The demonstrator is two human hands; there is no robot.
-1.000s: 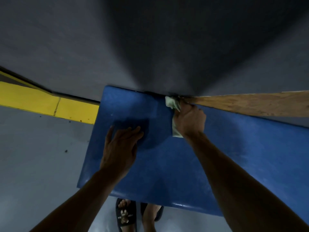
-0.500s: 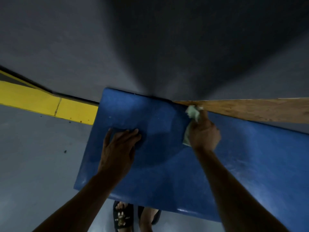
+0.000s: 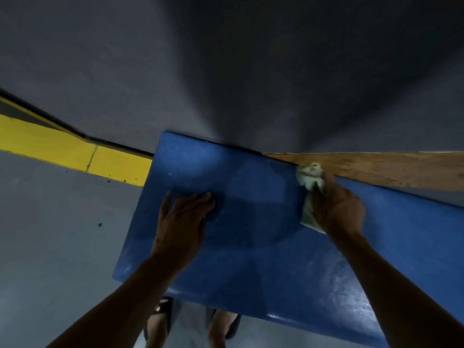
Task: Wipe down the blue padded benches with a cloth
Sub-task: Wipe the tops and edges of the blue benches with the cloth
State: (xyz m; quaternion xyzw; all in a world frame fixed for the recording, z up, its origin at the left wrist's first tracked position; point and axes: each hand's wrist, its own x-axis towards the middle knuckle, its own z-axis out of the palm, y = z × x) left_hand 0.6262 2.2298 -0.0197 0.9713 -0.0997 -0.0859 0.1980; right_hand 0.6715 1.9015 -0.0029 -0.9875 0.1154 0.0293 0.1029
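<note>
Over the last second the right hand (image 3: 337, 209) has carried the cloth (image 3: 311, 189) rightward along the far edge of the blue padded bench (image 3: 251, 247), from the spot where the wooden board (image 3: 376, 169) begins to a point further along the seam between board and padding. Judgement: the far-left stretch of that seam has been covered, and the stroke is advancing toward the right, where most of the bench surface is yet to be wiped.

Grip: the right hand's fingers are curled round the cloth, holding it bunched. The cloth protrudes from the far side of the fist, touching the board's near edge, and a second fold hangs out on the left side of the hand, lying on the padding. The bulk of the cloth is hidden under the palm.

The left hand (image 3: 184, 219) lies flat on the bench near its left end, fingers straight and spread, holding nothing; it has kept roughly the same place throughout, apparently bracing.

The bench stands against a grey wall (image 3: 251, 71), with sandalled feet (image 3: 160, 315) visible beneath its near edge.
</note>
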